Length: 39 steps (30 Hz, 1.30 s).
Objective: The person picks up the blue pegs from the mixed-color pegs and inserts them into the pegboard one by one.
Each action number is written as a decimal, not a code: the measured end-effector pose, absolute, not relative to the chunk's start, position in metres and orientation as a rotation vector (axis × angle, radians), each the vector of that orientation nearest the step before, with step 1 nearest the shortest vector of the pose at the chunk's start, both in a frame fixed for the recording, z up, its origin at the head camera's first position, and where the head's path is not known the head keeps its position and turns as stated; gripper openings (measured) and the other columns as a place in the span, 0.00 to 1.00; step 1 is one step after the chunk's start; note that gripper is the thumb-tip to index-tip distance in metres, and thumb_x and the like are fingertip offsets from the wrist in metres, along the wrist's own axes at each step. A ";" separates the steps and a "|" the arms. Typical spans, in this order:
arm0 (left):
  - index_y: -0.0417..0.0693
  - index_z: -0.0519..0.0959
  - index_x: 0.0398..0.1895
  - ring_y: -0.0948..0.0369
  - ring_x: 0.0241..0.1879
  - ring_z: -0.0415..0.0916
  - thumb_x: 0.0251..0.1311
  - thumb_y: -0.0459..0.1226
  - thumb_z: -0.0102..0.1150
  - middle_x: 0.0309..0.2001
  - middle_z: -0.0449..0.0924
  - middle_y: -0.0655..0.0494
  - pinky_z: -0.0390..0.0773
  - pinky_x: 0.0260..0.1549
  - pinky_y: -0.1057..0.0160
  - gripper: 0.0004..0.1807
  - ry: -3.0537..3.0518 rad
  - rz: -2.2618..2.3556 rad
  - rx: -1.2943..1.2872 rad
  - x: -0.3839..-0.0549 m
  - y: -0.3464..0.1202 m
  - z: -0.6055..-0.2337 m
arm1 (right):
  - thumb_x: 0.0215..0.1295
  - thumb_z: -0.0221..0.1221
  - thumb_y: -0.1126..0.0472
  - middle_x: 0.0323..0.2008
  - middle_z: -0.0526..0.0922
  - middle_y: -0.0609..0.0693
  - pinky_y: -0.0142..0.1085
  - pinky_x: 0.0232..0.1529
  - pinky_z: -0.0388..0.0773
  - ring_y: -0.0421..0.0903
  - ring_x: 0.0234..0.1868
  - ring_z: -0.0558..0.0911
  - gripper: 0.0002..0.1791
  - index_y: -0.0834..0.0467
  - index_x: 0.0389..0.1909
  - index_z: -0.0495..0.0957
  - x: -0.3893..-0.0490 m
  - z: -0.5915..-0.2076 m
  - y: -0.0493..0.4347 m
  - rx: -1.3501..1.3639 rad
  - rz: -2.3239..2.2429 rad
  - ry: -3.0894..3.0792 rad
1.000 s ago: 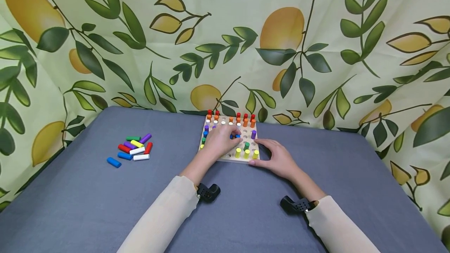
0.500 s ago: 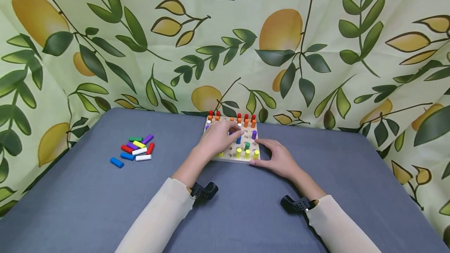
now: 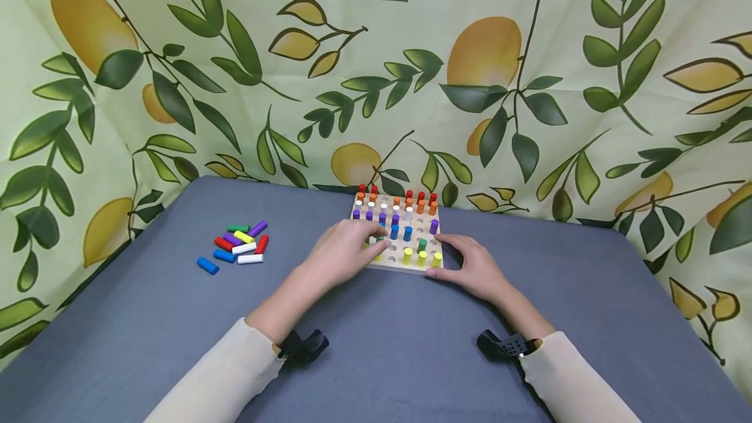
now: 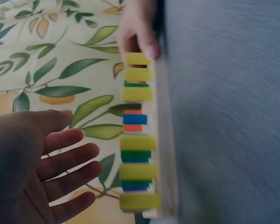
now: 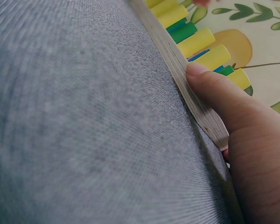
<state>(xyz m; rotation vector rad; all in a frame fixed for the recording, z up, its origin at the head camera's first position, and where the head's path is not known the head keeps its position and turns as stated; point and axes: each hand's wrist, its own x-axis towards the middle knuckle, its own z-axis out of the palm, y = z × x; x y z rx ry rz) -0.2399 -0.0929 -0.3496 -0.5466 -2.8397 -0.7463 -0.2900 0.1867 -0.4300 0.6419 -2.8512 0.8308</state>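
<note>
A wooden pegboard [image 3: 405,269] stands at the back of the table, with rows of red, orange, white, purple, blue, green and yellow pegs upright in it. My left hand [image 3: 339,250] hovers over its left front part, hiding some pegs; in the left wrist view the fingers [image 4: 74,175] are spread, holding nothing. Just right of that hand, a blue peg [image 3: 408,234] stands in a hole. My right hand [image 3: 477,267] grips the front right corner, its thumb [image 5: 214,88] against the front edge near the yellow pegs [image 5: 213,57].
To the left, a loose pile of pegs lies on the grey cloth, among them a white peg [image 3: 250,258], a red peg [image 3: 262,244] and a blue peg [image 3: 207,266]. Behind the table hangs a leaf-patterned curtain [image 3: 388,38].
My left hand has drawn back from the blue peg, which now stands uncovered in the board, and shifted left. The right hand keeps its grip on the corner. The head view has swung slightly left.
</note>
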 end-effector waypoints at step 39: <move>0.44 0.82 0.54 0.34 0.57 0.74 0.58 0.47 0.72 0.55 0.81 0.33 0.71 0.49 0.33 0.24 -2.798 -0.634 -0.033 -0.164 -0.337 -0.402 | 0.52 0.70 0.32 0.67 0.78 0.53 0.61 0.70 0.67 0.57 0.71 0.72 0.45 0.48 0.69 0.74 -0.289 -0.428 0.187 0.618 0.817 -2.877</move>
